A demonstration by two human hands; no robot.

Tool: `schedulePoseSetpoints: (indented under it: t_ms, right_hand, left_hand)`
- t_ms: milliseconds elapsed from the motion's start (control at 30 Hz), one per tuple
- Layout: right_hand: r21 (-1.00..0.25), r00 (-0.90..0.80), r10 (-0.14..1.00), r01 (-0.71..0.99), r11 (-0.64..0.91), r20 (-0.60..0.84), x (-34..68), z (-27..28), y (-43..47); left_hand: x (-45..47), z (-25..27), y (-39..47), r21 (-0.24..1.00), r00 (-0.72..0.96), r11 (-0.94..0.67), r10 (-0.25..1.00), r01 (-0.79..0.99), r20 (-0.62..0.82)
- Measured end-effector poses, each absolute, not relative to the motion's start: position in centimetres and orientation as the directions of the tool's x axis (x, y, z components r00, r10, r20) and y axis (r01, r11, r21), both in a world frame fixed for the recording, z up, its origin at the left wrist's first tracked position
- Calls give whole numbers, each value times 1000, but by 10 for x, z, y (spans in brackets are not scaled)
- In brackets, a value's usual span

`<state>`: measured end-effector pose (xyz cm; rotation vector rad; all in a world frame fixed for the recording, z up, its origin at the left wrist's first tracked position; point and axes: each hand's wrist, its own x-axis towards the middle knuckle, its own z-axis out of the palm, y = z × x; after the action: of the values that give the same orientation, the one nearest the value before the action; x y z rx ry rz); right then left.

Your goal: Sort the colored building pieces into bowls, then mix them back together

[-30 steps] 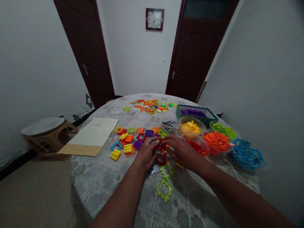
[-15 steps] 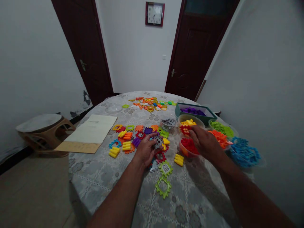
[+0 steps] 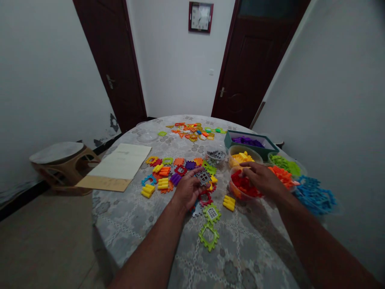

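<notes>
My left hand [image 3: 189,188] is closed on a grey window-grid building piece [image 3: 203,177], held above the linked pieces. My right hand [image 3: 261,176] is over the clear bowl of red pieces [image 3: 245,185], its index finger stretched out and no piece showing between its fingers. Beneath and around my left hand lie joined tiles, among them a dark red frame [image 3: 205,198], a green tile with a white window [image 3: 211,214] and a green frame [image 3: 209,237] nearest me. Yellow tube pieces [image 3: 229,203] rest between my hands.
Bowls of yellow [image 3: 241,156], grey [image 3: 217,154], orange [image 3: 282,176], green [image 3: 281,162] and blue pieces [image 3: 315,194] stand on the right, with a box of purple pieces [image 3: 261,149] behind. A mixed pile [image 3: 192,130] lies at the back. An open notebook [image 3: 117,166] is on the left.
My right hand was holding a red window piece above the bowls; it has lowered slightly to the red bowl and that piece no longer shows in it. My left hand keeps the grey piece.
</notes>
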<state>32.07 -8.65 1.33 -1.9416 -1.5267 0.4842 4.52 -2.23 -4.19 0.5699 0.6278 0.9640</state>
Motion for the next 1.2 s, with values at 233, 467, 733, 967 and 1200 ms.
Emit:
schedulePoseSetpoints:
  t_ms: [233,467,733,967,1200]
  right_hand:
    - [-562,-8,961,810,169,277,281,23,-96]
    - [-263,-364,875,853,450,319,233,16,-98]
    - [-146,-496,839,834,532,225,232,18,-93]
    - [-246,-333,879,871,425,341,259,36,-50]
    - [-65,33,942,998,-12,335,274,51,13]
  left_hand:
    - [46,-40,-26,695,475,458,860,-554,-188]
    - [42,-42,-27,754,545,455,824,-473,-156]
    - [41,-42,-27,746,581,479,800,-462,-154]
    - [40,-40,-21,686,347,396,912,-611,-218]
    - [36,-41,-13,653,131,237,970,-720,-207]
